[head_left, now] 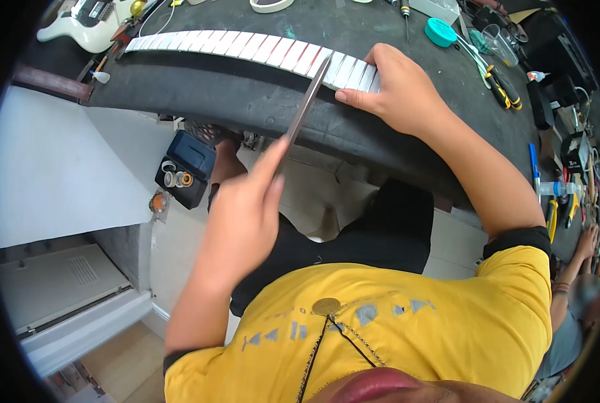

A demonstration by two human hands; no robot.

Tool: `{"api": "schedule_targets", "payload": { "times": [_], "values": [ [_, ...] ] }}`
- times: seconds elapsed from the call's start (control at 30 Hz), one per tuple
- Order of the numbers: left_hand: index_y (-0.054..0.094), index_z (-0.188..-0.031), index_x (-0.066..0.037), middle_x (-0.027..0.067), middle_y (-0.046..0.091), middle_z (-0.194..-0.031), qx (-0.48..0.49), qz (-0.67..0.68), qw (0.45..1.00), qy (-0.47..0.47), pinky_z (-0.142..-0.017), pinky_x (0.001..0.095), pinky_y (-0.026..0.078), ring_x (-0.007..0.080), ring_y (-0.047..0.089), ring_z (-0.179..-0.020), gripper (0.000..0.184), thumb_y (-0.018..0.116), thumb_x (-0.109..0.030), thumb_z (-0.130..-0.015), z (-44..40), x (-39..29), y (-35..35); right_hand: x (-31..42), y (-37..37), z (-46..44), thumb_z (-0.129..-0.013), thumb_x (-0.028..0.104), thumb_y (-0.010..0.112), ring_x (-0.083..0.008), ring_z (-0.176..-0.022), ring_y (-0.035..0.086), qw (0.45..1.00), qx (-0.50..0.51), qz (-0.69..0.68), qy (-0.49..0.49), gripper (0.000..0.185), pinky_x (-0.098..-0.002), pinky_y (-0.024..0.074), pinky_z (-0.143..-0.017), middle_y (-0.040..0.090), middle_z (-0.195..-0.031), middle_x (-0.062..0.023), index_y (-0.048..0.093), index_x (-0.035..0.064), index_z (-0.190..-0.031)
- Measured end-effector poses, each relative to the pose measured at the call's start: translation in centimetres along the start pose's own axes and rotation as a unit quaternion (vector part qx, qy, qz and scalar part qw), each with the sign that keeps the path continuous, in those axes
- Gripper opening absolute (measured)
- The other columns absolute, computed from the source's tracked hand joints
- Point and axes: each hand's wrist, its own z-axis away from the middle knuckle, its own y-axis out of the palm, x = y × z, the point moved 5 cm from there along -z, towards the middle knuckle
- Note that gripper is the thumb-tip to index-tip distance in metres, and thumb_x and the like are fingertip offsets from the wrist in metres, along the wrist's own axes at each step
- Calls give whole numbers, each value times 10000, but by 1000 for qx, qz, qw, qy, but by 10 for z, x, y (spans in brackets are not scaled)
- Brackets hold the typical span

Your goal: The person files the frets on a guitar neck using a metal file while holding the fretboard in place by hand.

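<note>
A guitar neck (246,48) lies across the dark workbench, its fretboard covered in white strips with thin lines between them, a few reddish. My left hand (243,205), slightly blurred, is closed around a long, thin metal file (305,106). The file's tip rests over the fretboard, towards the neck's right end. At that end, my right hand (404,87) grips the neck, thumb on the near edge and fingers over the far side, partly hidden.
A white guitar body (88,27) lies at the far left. A teal round container (441,31), yellow-black pliers (501,87) and a screwdriver (405,10) lie on the bench. A black case (186,168) sits below it. Another person's hand (587,242) shows at right.
</note>
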Motion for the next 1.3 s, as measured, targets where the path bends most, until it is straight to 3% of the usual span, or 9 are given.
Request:
{"api": "schedule_targets", "payload": {
  "times": [0.2,0.27,0.47,0.63,0.77,0.93,1.1,1.17,1.3],
  "values": [
    [634,-1583,-35,325,767,-975,13,-12,1000,13,-874,559,597,531,753,-945,510,653,-23,-1073,-31,-10,-5,-2,0,-1,-898,609,919,-445,-1076,720,1000,-6,1,-6,737,-516,578,-943,720,-1122,-258,651,-50,-1093],
    [637,-1581,-25,202,687,-818,-4,-7,997,72,-724,377,557,269,636,-661,486,645,-38,-1095,-92,-5,9,-2,2,1,-898,609,919,-446,-1077,719,1000,-10,6,-9,738,-517,578,-943,719,-1122,-259,651,-50,-1093],
    [636,-1592,-36,193,774,-893,3,18,999,34,-732,379,563,232,650,-698,495,649,-37,-1097,-83,0,15,-2,0,2,-902,602,918,-448,-1083,717,1000,-9,3,-13,734,-517,578,-948,717,-1129,-262,650,-52,-1097],
    [619,-1595,-57,311,746,-906,36,58,992,-105,-821,521,619,513,746,-860,546,665,16,-1056,39,7,3,-3,1,0,-904,596,916,-450,-1083,717,1000,-20,7,-15,731,-521,579,-952,718,-1133,-268,652,-55,-1105],
    [636,-1596,-48,129,632,-748,11,3,1000,-2,-676,347,518,174,602,-654,502,610,19,-1100,-34,-5,0,-2,3,1,-902,603,915,-452,-1080,717,1000,-17,3,-10,738,-523,578,-955,720,-1135,-273,655,-56,-1107],
    [652,-1542,5,208,701,-865,38,4,999,3,-784,437,564,290,657,-755,436,626,-104,-1121,-143,-8,22,-1,1,2,-911,600,917,-421,-1101,718,1000,2,17,6,720,-495,574,-954,723,-1158,-239,669,-26,-1163],
    [618,-1593,-35,249,758,-996,9,-21,1000,15,-793,358,567,224,649,-736,490,617,0,-1105,-29,-2,2,-1,2,1,-904,618,910,-452,-1083,725,1000,-4,12,-5,759,-525,584,-951,724,-1138,-272,664,-64,-1130],
    [581,-1660,-95,283,742,-941,29,24,997,-60,-777,487,592,493,730,-828,595,653,2,-1078,37,3,-6,-1,1,1,-903,617,910,-450,-1088,725,1000,5,17,-1,760,-521,584,-953,723,-1142,-272,668,-65,-1136],
    [593,-1652,-38,74,641,-737,53,106,985,-127,-616,327,495,190,625,-628,551,609,0,-1103,118,17,-13,-2,2,1,-910,602,909,-436,-1093,723,1000,0,17,-3,740,-509,582,-953,722,-1149,-255,669,-56,-1147]
  ]
}}
